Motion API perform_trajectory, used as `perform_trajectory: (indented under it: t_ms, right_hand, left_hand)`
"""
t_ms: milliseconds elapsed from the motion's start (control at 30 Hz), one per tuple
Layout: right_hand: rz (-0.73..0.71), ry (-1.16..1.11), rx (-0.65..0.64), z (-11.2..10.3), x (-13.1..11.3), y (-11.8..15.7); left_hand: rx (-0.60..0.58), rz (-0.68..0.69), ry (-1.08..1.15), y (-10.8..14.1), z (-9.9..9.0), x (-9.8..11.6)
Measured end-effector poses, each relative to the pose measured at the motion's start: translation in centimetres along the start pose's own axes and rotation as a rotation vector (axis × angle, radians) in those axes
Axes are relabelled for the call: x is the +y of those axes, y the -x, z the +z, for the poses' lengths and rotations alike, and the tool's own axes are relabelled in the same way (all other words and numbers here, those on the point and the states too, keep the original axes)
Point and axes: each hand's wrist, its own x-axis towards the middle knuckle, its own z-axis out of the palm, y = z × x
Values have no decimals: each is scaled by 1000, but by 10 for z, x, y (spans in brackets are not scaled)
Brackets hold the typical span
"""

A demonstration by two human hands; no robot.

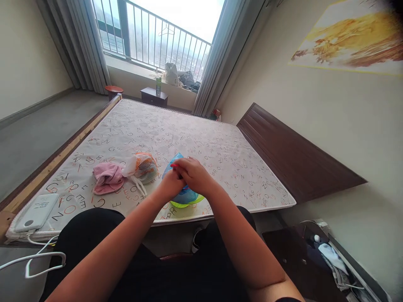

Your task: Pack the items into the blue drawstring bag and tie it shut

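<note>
My left hand and my right hand meet over a blue plastic bag near the mattress's front edge. Both hands are closed, fingers pressed together around something small and red that I cannot make out. Under the blue bag shows the rim of a bright green dish. Left of my hands lies a clear and orange plastic bag with contents inside, its white handles loose. Beside it is a crumpled pink cloth.
The patterned mattress spreads ahead, with a white power bank and cables at its left corner. A dark headboard stands on the right. A nightstand is at lower right. My knees are against the front edge.
</note>
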Motion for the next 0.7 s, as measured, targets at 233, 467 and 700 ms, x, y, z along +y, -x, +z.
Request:
perform_trajectory:
  t_ms: [233,467,700]
  right_hand:
    - [38,-23,-39,-11,-3,0]
    - [183,-207,-6,-36,14,20]
    - [431,-274,144,-52,23,50]
  left_hand:
    - [-32,-88,102,2,8,-6]
    - [-158,-144,339,1,9,13]
    - [-93,-150,453,-7,12,8]
